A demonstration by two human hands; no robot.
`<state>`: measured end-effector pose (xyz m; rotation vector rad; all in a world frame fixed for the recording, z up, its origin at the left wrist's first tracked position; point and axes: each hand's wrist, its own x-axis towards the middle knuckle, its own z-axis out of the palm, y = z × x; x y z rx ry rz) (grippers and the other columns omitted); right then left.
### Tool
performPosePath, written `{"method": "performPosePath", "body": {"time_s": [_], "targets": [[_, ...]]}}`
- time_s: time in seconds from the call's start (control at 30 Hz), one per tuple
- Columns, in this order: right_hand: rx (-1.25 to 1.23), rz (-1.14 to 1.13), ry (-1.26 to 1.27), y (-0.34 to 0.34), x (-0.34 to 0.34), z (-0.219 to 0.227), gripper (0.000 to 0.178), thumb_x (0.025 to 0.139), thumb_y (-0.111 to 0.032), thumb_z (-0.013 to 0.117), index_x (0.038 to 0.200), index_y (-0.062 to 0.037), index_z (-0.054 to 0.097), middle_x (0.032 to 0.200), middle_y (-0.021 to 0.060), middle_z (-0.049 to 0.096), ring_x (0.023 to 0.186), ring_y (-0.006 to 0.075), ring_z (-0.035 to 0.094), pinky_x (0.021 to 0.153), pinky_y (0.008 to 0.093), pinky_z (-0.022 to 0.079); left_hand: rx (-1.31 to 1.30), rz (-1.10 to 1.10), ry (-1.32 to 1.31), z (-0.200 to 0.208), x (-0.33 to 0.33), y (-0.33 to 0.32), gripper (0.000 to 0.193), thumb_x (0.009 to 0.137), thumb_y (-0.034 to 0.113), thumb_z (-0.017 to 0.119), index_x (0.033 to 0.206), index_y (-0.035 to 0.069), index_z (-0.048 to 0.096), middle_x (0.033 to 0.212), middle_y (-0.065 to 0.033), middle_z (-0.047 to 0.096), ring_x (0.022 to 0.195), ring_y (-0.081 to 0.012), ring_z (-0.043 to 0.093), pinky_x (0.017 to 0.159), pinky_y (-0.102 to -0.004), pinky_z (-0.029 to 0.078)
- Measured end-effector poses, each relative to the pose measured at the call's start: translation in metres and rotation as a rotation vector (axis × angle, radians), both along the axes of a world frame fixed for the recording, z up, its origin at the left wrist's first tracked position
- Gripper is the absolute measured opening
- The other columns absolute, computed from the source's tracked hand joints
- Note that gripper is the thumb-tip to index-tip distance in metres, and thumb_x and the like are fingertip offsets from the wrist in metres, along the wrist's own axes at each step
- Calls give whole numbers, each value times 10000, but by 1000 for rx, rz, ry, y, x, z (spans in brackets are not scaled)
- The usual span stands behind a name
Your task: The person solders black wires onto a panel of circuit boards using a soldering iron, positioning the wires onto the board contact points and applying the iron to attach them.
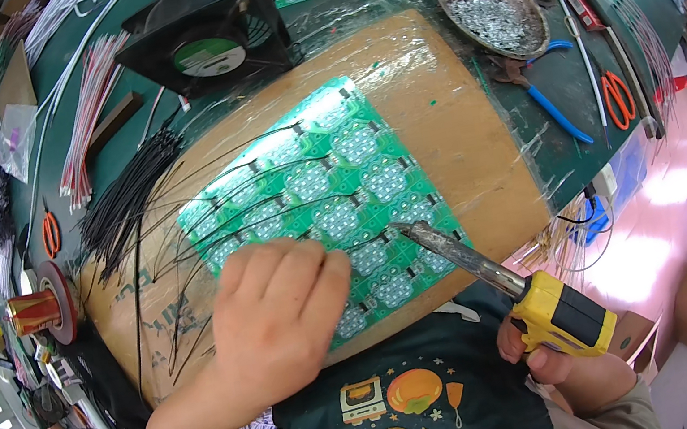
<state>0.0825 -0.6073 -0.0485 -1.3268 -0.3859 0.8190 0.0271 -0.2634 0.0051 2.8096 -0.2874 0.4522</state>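
Note:
A panel of green circuit boards (388, 181) lies on a brown cardboard sheet (478, 146). Several thin black wires (250, 171) run across it from the left. My left hand (282, 307) is closed over the panel's near left part, in a pinch on a thin black wire that shows between its fingers and the iron's tip; the fingertips themselves are hidden. In my right hand (535, 355) is a yellow and black soldering iron (565, 314). Its metal tip points up and left and is at or just above the panel.
A bundle of black wires (126, 192) lies left of the panel, and a black fan (209, 37) stands behind it. At the back right are a metal bowl (491, 12) of silvery bits, blue-handled pliers (552, 102) and orange-handled scissors (618, 100). A spool (58, 303) stands at the left.

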Motion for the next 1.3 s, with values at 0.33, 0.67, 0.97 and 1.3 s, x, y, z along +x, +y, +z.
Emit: {"method": "performPosePath", "body": {"time_s": [0.33, 0.67, 0.97, 1.3], "targets": [[-14, 72, 81, 11, -9, 8, 353, 920, -355, 829, 881, -48, 658, 759, 51, 652, 626, 177, 619, 577, 303, 496, 178, 199, -17, 4, -71, 32, 363, 743, 66, 727, 1103, 24, 746, 1032, -81, 663, 861, -247, 657, 740, -375, 501], [8, 223, 31, 1, -11, 0, 223, 838, -160, 876, 911, -26, 715, 777, 71, 677, 640, 207, 632, 571, 314, 482, -173, 182, -15, -14, -130, 0, 406, 708, -58, 788, 1106, 17, 764, 970, -68, 674, 755, -225, 653, 658, -341, 487], [-133, 435, -186, 15, -10, 0, 291, 891, -323, 823, 804, -90, 670, 718, 41, 645, 575, 241, 651, 523, 345, 502, -260, 280, -119, -42, -137, 0, 408, 681, -68, 810, 1075, 29, 766, 937, -67, 673, 715, -230, 634, 618, -347, 485], [-100, 497, -185, 24, -9, 0, 297, 915, -314, 803, 774, -102, 650, 696, 26, 628, 559, 233, 628, 510, 346, 477, -267, 231, -167, -46, -138, 4, 371, 670, -11, 818, 1036, 17, 762, 950, -73, 668, 725, -230, 617, 636, -346, 481]]}}
